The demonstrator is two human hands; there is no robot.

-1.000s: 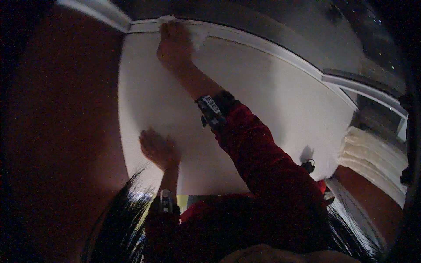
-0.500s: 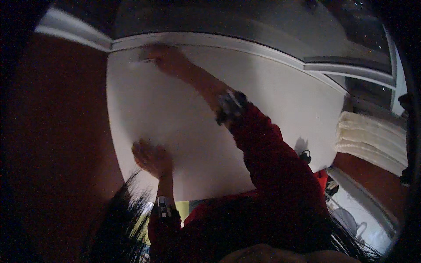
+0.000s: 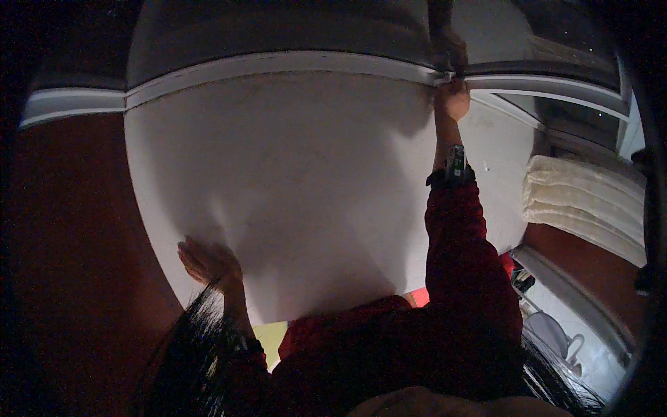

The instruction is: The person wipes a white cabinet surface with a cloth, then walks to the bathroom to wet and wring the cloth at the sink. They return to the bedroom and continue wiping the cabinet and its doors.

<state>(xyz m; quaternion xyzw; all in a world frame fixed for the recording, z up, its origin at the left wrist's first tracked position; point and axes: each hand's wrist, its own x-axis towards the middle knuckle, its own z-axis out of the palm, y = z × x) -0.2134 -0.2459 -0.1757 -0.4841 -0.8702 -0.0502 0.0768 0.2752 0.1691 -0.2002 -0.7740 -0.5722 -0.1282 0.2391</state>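
Note:
A broad white windowsill [image 3: 278,174] spreads in front of me, bordered at the far side by a white window frame [image 3: 278,64]. My right hand [image 3: 455,101] reaches to that frame, where an upright meets the lower rail. Its fingers are bent against the frame, and a small pale patch shows at the fingertips; whether it is a held thing or part of the frame is hard to make out. My left hand [image 3: 210,263] lies near the sill's left front edge with fingers stretched out, holding nothing that shows. Dark glass [image 3: 299,28] beyond the frame mirrors my right arm.
Reddish-brown panels [image 3: 69,229] close off the left side. On the right sits a folded cream padded cloth [image 3: 580,205]. Below it are a grey rounded thing [image 3: 545,332] and a pale floor. Long dark hair [image 3: 187,340] hangs at the lower left.
My right hand has swept from the far left of the sill to the right along the window frame. My left hand has shifted slightly left and nearer. The view has turned a little.

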